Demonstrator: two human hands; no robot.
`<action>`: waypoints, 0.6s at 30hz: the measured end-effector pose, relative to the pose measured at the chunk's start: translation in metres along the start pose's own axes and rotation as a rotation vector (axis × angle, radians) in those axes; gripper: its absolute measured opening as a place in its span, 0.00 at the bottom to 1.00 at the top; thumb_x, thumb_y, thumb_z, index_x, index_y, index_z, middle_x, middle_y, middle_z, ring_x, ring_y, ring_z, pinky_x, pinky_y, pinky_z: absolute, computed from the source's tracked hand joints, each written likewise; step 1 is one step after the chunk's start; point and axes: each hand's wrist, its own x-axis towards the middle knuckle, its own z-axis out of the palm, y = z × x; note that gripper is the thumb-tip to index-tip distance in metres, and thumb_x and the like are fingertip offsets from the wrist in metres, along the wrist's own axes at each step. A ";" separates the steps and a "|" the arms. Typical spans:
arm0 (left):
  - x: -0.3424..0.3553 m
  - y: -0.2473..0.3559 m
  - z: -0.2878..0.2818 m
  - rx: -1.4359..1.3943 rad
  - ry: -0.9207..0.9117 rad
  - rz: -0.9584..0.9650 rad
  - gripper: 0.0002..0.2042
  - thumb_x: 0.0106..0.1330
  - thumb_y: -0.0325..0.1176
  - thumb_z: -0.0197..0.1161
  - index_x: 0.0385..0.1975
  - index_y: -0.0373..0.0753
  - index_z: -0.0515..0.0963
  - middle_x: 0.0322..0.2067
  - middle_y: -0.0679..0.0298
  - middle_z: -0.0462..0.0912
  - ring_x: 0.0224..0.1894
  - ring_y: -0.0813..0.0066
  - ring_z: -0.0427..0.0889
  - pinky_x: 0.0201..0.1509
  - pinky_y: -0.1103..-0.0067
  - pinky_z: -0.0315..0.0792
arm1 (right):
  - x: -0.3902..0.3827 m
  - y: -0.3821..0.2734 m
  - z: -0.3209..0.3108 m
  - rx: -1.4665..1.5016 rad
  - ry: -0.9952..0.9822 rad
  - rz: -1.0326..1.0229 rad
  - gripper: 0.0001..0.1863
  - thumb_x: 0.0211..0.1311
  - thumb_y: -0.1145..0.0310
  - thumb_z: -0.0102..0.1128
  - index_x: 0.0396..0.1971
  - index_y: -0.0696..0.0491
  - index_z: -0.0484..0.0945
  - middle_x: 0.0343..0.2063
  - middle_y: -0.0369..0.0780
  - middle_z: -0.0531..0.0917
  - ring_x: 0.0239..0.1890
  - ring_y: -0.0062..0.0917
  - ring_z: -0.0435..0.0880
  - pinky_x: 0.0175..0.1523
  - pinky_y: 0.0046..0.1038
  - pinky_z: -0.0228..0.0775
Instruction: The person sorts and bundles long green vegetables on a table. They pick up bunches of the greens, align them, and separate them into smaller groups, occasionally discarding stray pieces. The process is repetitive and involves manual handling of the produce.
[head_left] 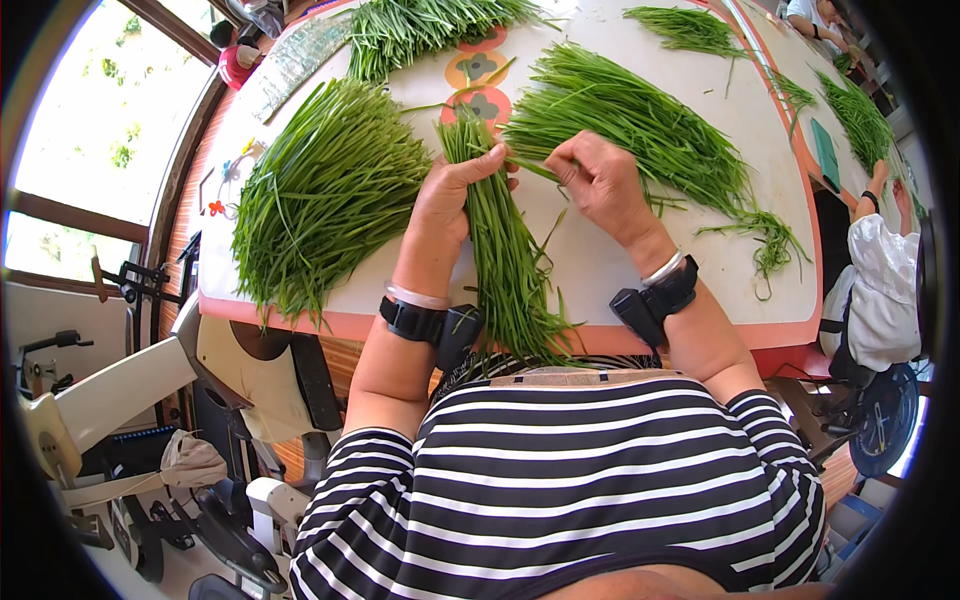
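Note:
My left hand [443, 195] is wrapped round a bundle of garlic chives [500, 240], cut ends pointing away and leaf tips hanging toward the table's near edge. Just right of it, my right hand [603, 182] is closed in a pinch on a chive leaf [535, 168] that reaches toward the top of the bundle. A big heap of chives [330, 190] lies to the left of my left hand. Beyond my right hand spreads another heap of chives [640, 125]. Each of my wrists carries a bangle and a black strapped device.
The white table [600, 285] has a pink border and printed round patterns. More chives [425, 35] lie at its far side, and loose trimmings [770, 240] at right. Co-workers, one in a white sleeve [885, 290], work at the right. Exercise equipment [130, 390] stands at lower left.

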 end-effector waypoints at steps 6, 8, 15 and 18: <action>-0.007 0.007 0.011 -0.053 -0.096 0.034 0.08 0.63 0.32 0.64 0.34 0.36 0.75 0.25 0.62 0.78 0.30 0.70 0.80 0.39 0.72 0.79 | 0.001 0.008 -0.003 -0.460 0.002 -0.018 0.06 0.54 0.70 0.64 0.31 0.52 0.78 0.31 0.37 0.78 0.36 0.32 0.79 0.38 0.30 0.73; -0.001 0.000 -0.002 -0.167 -0.165 -0.007 0.08 0.63 0.32 0.64 0.35 0.36 0.74 0.24 0.63 0.77 0.28 0.71 0.79 0.38 0.72 0.79 | 0.001 0.011 0.000 -0.523 -0.044 0.017 0.05 0.54 0.70 0.63 0.31 0.52 0.78 0.32 0.37 0.77 0.38 0.31 0.79 0.39 0.31 0.73; 0.009 -0.007 -0.009 -0.127 -0.031 -0.049 0.09 0.59 0.29 0.68 0.34 0.35 0.74 0.23 0.65 0.76 0.24 0.72 0.78 0.33 0.73 0.78 | 0.003 0.003 -0.003 -0.304 0.086 -0.007 0.04 0.54 0.74 0.62 0.29 0.54 0.76 0.31 0.38 0.79 0.34 0.34 0.80 0.37 0.31 0.73; 0.007 -0.007 -0.005 -0.076 0.001 -0.035 0.10 0.58 0.28 0.69 0.35 0.35 0.75 0.23 0.64 0.76 0.24 0.72 0.78 0.31 0.74 0.78 | 0.000 0.005 0.000 -0.187 0.097 -0.034 0.05 0.53 0.76 0.63 0.29 0.55 0.76 0.29 0.39 0.79 0.32 0.35 0.80 0.36 0.31 0.72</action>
